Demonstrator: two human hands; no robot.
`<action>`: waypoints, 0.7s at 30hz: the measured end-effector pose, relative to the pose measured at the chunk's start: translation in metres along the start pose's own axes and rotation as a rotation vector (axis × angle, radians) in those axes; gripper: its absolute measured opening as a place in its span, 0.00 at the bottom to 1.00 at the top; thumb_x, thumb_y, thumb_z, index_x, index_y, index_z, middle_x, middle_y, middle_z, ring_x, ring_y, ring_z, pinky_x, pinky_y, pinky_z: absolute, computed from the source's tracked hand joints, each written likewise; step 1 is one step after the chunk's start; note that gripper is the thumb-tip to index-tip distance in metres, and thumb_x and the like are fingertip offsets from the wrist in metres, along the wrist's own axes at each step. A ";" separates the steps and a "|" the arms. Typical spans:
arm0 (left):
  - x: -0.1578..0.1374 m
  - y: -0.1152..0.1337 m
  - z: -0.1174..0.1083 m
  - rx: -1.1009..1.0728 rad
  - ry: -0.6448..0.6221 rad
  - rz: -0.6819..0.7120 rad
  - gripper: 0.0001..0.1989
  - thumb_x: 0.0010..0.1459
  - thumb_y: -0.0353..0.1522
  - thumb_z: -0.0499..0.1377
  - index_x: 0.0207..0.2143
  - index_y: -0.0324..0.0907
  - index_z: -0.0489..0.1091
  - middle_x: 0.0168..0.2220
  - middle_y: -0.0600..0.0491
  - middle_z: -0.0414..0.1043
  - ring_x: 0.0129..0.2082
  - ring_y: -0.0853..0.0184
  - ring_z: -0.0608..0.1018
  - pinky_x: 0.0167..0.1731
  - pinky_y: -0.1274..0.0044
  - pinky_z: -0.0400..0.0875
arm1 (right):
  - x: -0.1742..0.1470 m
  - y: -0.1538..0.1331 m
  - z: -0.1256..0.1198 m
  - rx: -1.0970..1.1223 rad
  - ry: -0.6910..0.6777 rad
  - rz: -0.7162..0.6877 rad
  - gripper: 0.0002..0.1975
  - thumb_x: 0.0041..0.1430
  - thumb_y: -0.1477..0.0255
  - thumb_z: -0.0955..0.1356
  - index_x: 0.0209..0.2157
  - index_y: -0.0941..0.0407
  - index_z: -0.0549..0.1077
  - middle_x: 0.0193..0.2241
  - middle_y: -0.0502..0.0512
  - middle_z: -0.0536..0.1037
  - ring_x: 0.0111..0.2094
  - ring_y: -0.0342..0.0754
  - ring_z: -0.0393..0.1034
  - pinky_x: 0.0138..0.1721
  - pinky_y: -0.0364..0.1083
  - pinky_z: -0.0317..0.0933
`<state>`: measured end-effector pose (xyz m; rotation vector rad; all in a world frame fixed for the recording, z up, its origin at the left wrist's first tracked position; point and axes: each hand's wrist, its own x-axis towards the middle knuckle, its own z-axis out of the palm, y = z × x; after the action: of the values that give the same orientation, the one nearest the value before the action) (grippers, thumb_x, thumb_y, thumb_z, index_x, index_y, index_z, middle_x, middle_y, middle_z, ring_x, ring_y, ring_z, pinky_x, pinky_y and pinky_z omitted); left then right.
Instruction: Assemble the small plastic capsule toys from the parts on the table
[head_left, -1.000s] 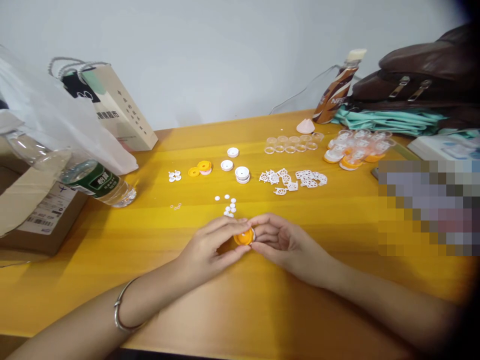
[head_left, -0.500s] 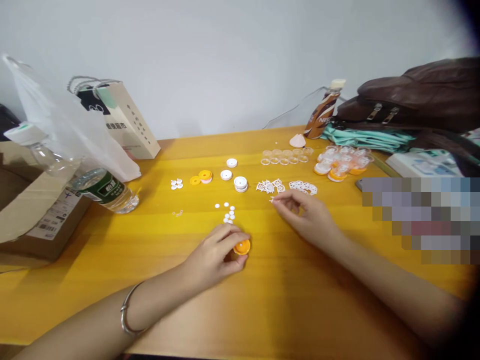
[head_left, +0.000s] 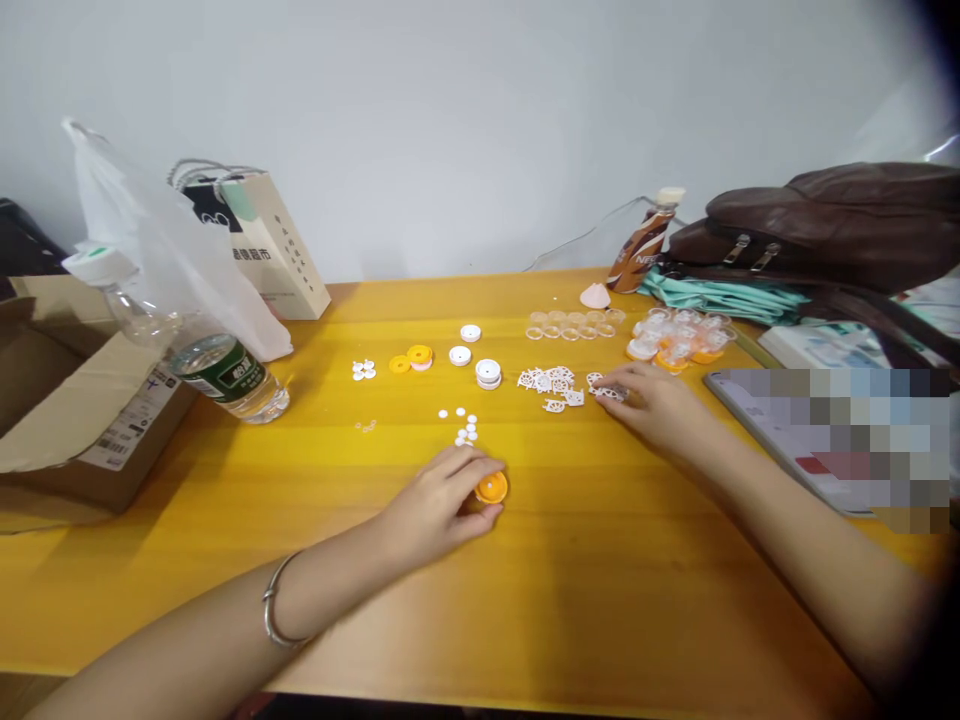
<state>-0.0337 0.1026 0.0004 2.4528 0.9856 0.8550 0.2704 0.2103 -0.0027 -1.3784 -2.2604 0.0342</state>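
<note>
My left hand [head_left: 454, 500] grips a shallow round orange plastic case [head_left: 492, 487] by its sides, thumb in front and fingers behind. A small white pin shows at the centre of the case. Farther right, my right hand [head_left: 652, 405] has its fingers drawn together on a white openwork disc [head_left: 611, 393]; the fingertips partly cover it. Left of those fingers lies a pile of white gear-like pieces [head_left: 551, 380], with a couple of loose ones in front. Small white round discs [head_left: 470, 429] lie just beyond my left hand.
White round cases [head_left: 487, 371], orange parts [head_left: 419, 355], clear rings [head_left: 571, 330] and clear-topped pieces [head_left: 682, 335] sit farther back. A water bottle [head_left: 225, 375] leans beside a cardboard box [head_left: 142, 400] at left. A brown bag [head_left: 825, 225] and a tablet-like device [head_left: 720, 385] are at right.
My right hand has moved right, from the gear-like pieces to the openwork discs. A gear-like piece now lies where its fingertips were. My left hand still holds the orange case.
</note>
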 end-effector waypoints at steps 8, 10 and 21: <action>0.002 0.001 -0.003 0.040 -0.016 -0.007 0.18 0.55 0.33 0.58 0.48 0.40 0.63 0.42 0.47 0.70 0.41 0.64 0.72 0.42 0.71 0.68 | -0.001 -0.029 -0.012 0.240 0.177 0.055 0.08 0.55 0.66 0.65 0.30 0.55 0.73 0.33 0.57 0.75 0.35 0.51 0.70 0.41 0.52 0.62; 0.001 0.001 -0.005 0.077 0.008 -0.002 0.22 0.53 0.38 0.60 0.49 0.40 0.62 0.44 0.45 0.69 0.44 0.61 0.71 0.44 0.68 0.67 | -0.006 -0.052 -0.014 0.410 0.209 0.139 0.08 0.55 0.65 0.65 0.32 0.55 0.72 0.29 0.54 0.75 0.30 0.48 0.70 0.36 0.49 0.64; 0.000 0.006 -0.004 -0.143 0.158 0.191 0.13 0.56 0.23 0.56 0.45 0.39 0.67 0.38 0.48 0.73 0.37 0.69 0.75 0.38 0.76 0.73 | -0.036 -0.149 0.011 1.403 -0.373 0.277 0.13 0.53 0.65 0.69 0.36 0.53 0.61 0.20 0.43 0.69 0.18 0.38 0.64 0.21 0.40 0.60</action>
<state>-0.0329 0.0987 0.0065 2.4131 0.7201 1.1563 0.1553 0.1091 0.0134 -0.8230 -1.4990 1.6883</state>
